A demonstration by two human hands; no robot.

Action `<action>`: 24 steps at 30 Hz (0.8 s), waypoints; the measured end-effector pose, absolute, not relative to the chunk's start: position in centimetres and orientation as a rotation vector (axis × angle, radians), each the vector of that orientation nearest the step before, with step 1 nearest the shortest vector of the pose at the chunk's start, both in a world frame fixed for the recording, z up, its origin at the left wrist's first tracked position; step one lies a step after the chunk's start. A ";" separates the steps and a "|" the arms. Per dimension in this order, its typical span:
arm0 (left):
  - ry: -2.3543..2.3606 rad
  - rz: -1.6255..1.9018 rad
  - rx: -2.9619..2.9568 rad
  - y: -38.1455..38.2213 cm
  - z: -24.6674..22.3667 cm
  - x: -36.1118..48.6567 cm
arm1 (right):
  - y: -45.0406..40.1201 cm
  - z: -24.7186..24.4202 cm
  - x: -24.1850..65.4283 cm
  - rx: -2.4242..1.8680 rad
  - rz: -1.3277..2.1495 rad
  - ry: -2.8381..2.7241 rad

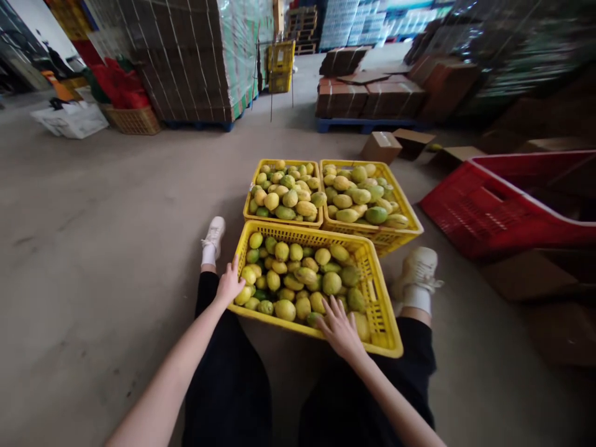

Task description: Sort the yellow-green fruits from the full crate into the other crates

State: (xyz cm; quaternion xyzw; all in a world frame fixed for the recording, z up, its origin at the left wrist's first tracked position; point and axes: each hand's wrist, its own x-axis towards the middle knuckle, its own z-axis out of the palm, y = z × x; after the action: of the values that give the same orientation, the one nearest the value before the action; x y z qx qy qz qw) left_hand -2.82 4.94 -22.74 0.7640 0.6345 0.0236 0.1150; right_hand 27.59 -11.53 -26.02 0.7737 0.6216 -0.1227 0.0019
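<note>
Right in front of me, between my legs, is a yellow plastic crate (387, 323) with slotted walls, partly filled with yellow-green fruits (305, 275) that look like papayas. My left hand (230, 287) grips its left rim, thumb towards the fruit. Over the near rim reaches my right hand (342, 328), fingers spread and resting on fruits near the front right, holding none of them. Behind stand two more yellow crates, the left one (283, 222) and the right one (393, 233), both heaped with similar fruit and touching side by side.
A large red crate (479, 217) stands to the right, with cardboard boxes (535, 273) beside it. Farther back are a small carton (380, 148), flat cardboard stacks on a blue pallet (347, 124) and a tall wrapped pallet load (186, 62). My shoes flank the crates on the concrete floor (116, 236).
</note>
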 end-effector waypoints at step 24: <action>0.987 -0.450 2.622 5.9 -25.6 -0.5 | -10.2 -21.2 26.5 2.097 -0.616 2.179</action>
State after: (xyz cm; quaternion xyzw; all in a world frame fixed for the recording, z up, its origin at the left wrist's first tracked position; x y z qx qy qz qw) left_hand -0.46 5.93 -25.60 0.9133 0.3438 -0.1569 0.1517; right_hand 26.55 -10.19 -21.25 0.6792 0.7058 -0.1995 0.0278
